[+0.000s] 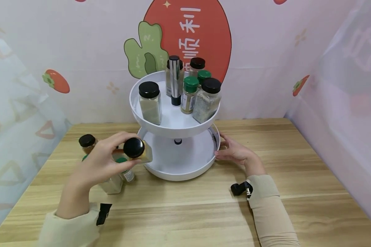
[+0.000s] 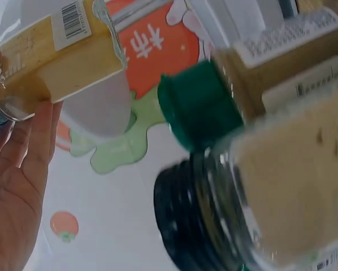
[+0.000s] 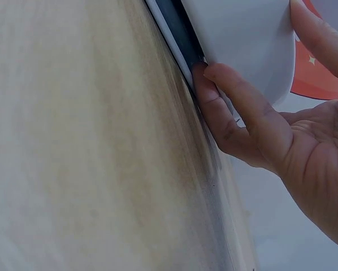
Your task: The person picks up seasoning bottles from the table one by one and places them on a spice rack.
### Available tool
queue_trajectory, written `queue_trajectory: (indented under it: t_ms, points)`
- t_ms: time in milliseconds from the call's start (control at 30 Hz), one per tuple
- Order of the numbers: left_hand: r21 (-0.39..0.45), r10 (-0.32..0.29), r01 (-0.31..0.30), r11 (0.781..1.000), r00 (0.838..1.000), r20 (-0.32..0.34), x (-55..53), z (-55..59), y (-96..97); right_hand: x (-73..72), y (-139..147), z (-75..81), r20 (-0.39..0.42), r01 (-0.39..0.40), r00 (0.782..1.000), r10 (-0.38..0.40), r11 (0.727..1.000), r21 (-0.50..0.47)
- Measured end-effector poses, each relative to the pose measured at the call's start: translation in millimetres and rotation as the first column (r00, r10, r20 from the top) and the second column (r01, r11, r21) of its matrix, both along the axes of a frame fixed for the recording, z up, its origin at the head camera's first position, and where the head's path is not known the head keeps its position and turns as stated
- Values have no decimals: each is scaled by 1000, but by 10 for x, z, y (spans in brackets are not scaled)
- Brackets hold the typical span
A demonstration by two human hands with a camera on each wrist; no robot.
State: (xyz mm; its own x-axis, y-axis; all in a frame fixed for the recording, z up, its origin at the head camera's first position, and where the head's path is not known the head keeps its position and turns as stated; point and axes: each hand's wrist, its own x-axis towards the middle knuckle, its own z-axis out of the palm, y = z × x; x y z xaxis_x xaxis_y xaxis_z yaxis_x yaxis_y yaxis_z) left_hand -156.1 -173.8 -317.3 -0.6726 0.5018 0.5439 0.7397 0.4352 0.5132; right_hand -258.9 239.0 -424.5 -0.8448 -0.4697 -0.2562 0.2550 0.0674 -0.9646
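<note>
My left hand [image 1: 103, 159] pinches a square spice jar [image 1: 147, 152] of yellow-brown powder by its sides, thumb and fingers apart around it. Its black lid [image 1: 134, 148] faces the head camera, and the jar is just left of the lower tray's rim. In the left wrist view the same jar [image 2: 56, 56] shows a barcode label. A white two-tier rack [image 1: 179, 175] stands in front of the wall. My right hand [image 1: 236, 151] rests against the outside of its lower tray, thumb and fingers spread along the wall; in the right wrist view, fingertips touch near the tray's base [image 3: 248, 51].
The upper tray bears several jars, among them a black-lidded jar [image 1: 150, 106], a green-capped bottle [image 1: 188, 99] and a silver cylinder [image 1: 175, 79]. More jars, including a red-brown one [image 1: 88, 143] and a pale one [image 1: 112, 185], stand on the table behind my left hand.
</note>
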Motion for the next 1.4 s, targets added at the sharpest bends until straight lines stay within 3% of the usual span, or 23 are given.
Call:
queue_trajectory:
  t_ms: [200,733,933,1133,1400]
  points:
    - [-34,-20,21,999,999,35,-68,-110,182,-5,8,-3,6,7,1000,-7,1000,2]
    - [-20,-98,101,995,988,123,-273,-333,608,-6,8,22,0,10,1000,-10,1000,14]
    - [7,-54,54,999,981,185,-352,-453,791,16,7,17,-4,3,1000,-3,1000,8]
    - [25,4,-11,1000,968,253,-403,-499,941,19,0,4,-8,3,1000,-3,1000,0]
    - [-13,54,-52,999,961,272,-483,-555,1104,16,9,-1,-10,0,1000,0,1000,6]
